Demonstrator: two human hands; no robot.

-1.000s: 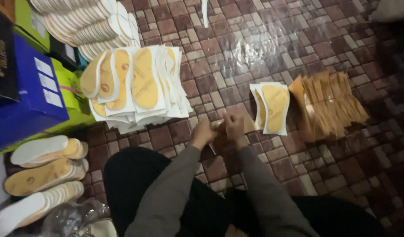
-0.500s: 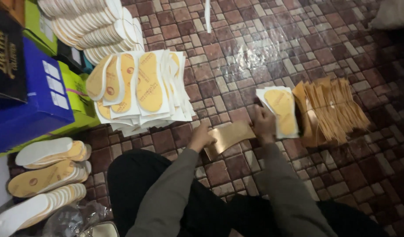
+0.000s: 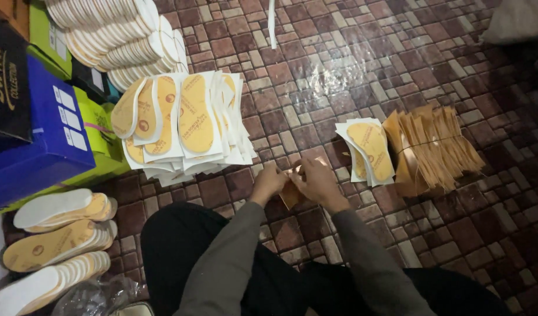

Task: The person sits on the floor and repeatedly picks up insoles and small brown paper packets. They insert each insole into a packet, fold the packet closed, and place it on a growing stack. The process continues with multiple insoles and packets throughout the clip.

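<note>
- left hand [image 3: 269, 180] and right hand [image 3: 317, 180] meet low over the tiled floor [image 3: 339, 76], fingers pinched on a thin tan sheet [image 3: 291, 194] between them.
- the sheet hangs just under the two hands, its lower edge close to the floor; most of it is hidden by the fingers, so its full shape cannot be told.
- both hands are closed narrow on the sheet, each gripping an upper edge.
- grey sleeves run back from the hands to dark trousers [image 3: 181, 246] at the bottom.
- just right of the right hand lies a small stack of white-edged yellow insoles [image 3: 371, 151].
- touching that stack on its right is a fanned bundle of tan sheets [image 3: 435, 149], tied across with a thin band.
- left of the hands, well apart, sits a larger pile of insole cards [image 3: 184, 126].
- behind it, white soles [image 3: 117, 41] lie stacked in rows.
- at far left stand a blue box [image 3: 41, 140] and a green box [image 3: 102, 140]; below them more insoles [image 3: 55, 228] lie in rows.
</note>
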